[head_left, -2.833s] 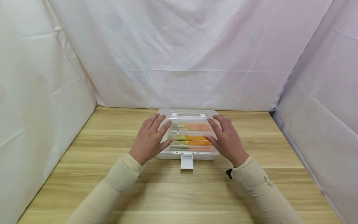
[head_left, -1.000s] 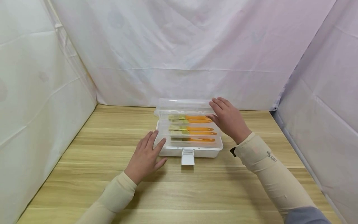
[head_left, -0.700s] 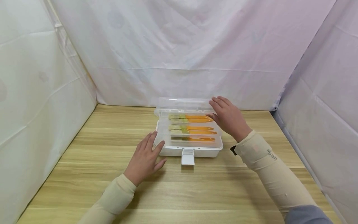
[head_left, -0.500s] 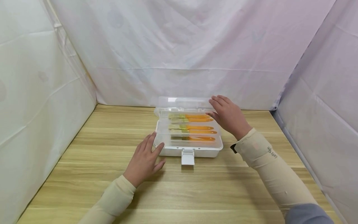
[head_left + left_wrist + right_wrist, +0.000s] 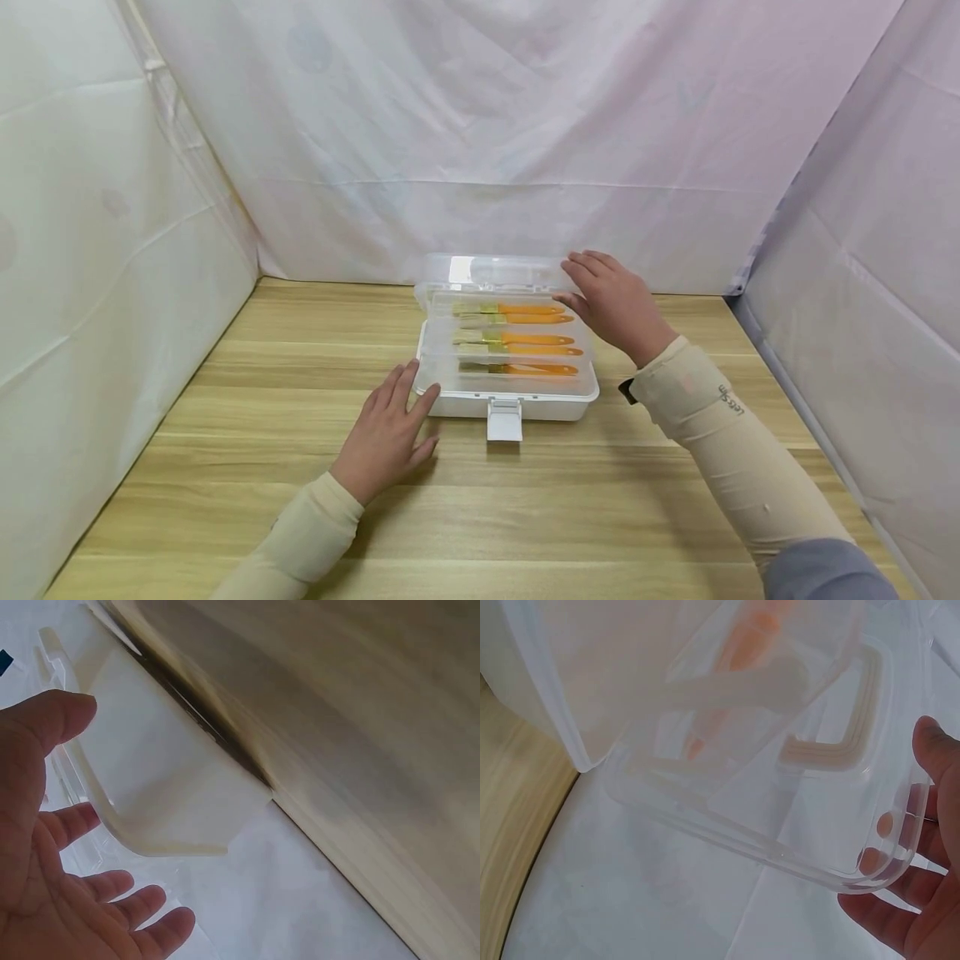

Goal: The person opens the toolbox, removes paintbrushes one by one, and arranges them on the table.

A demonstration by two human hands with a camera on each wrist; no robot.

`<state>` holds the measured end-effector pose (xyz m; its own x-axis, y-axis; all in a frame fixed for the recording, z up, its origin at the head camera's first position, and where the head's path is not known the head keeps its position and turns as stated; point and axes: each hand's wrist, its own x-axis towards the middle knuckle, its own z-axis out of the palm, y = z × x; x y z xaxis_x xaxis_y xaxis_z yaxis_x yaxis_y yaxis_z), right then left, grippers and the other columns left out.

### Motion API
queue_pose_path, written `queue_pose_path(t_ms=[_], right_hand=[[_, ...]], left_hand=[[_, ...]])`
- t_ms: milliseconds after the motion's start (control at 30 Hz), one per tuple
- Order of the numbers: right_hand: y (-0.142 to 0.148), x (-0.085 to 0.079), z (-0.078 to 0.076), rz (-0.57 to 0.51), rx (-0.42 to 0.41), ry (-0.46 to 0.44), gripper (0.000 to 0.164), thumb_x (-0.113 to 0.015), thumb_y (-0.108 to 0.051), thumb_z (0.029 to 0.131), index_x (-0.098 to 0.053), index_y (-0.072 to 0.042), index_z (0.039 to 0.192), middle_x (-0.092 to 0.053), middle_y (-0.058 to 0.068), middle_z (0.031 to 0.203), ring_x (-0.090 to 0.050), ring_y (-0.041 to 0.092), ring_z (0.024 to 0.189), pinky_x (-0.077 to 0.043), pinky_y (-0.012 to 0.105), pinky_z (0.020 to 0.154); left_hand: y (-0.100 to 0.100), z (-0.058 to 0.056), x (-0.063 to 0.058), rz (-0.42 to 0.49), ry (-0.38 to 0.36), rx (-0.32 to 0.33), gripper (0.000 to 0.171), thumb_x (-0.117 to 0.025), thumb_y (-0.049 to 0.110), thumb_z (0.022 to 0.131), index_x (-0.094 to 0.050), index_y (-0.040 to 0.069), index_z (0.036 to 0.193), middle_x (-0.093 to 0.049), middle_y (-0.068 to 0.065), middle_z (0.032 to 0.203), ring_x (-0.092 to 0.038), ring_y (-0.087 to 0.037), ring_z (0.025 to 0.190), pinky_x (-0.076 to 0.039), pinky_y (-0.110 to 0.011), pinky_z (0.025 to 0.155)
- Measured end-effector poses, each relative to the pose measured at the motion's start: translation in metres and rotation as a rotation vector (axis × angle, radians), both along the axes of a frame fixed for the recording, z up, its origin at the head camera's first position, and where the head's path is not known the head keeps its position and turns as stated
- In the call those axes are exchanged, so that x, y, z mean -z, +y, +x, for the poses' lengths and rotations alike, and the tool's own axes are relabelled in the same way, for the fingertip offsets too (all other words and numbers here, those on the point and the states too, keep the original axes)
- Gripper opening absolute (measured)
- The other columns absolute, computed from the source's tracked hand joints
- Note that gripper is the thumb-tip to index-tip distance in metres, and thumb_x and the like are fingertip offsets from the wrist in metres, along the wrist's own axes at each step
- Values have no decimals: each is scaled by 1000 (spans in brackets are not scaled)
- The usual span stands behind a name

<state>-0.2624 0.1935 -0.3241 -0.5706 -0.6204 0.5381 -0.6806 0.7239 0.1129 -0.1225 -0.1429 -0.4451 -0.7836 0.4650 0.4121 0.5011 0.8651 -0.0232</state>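
Note:
A translucent white box (image 5: 555, 408) stands on the table in the head view, its front latch (image 5: 505, 423) hanging down. Its clear lid (image 5: 510, 268) is tilted up at the back. Inside, frosted trays (image 5: 442, 346) hold several flat paintbrushes (image 5: 532, 340) with orange handles. My right hand (image 5: 618, 308) holds the lid's right corner, thumb apart from the fingers; in the right wrist view, fingertips (image 5: 885, 825) show through the clear plastic. My left hand (image 5: 382, 437) rests at the box's front left corner, fingers spread and only loosely bent.
The wooden table (image 5: 480, 517) carries the box near its back edge. A pale cloth (image 5: 480, 125) hangs close behind the lid. More cloth walls (image 5: 97, 250) enclose the left and right sides.
The lid went from closed to raised, and the trays have risen with it, still creeping upward. My right hand moved up with the lid; my left hand dropped to the box's front left corner.

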Motion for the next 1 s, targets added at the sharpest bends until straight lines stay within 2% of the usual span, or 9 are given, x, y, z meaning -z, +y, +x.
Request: queue_pose_path(t_ms=[267, 433, 733, 1000], right_hand=[[-1, -7, -2, -28, 14, -37, 51, -77, -25, 88, -63, 4, 127, -62, 22, 128, -56, 39, 121, -47, 53, 97], [-2, -11, -6, -21, 40, -107, 51, -75, -27, 90, -63, 4, 128, -61, 22, 131, -54, 39, 124, -45, 53, 99], [2, -19, -22, -90, 70, -290, 43, -71, -27, 93, -62, -3, 128, -63, 18, 128, -48, 38, 126, -45, 54, 97], [15, -25, -35, -135, 52, -502, 42, -63, -23, 99, -57, -3, 136, -48, 17, 147, -39, 38, 135, -34, 55, 107]], left_hand=[[0, 4, 3, -19, -45, -5, 66, -79, 42, 80, -58, 10, 134, -32, -30, 151, -35, -48, 136, -44, -58, 97], [1, 5, 5, -18, -56, -15, 68, -78, 42, 80, -56, 10, 136, -32, -31, 151, -34, -48, 137, -42, -59, 99], [2, 7, 8, -17, -91, -14, 72, -78, 42, 80, -52, 8, 139, -37, -29, 148, -33, -48, 138, -43, -59, 97], [4, 9, 7, -29, -124, -14, 77, -79, 43, 80, -49, 7, 141, -37, -29, 149, -34, -47, 138, -41, -60, 99]])
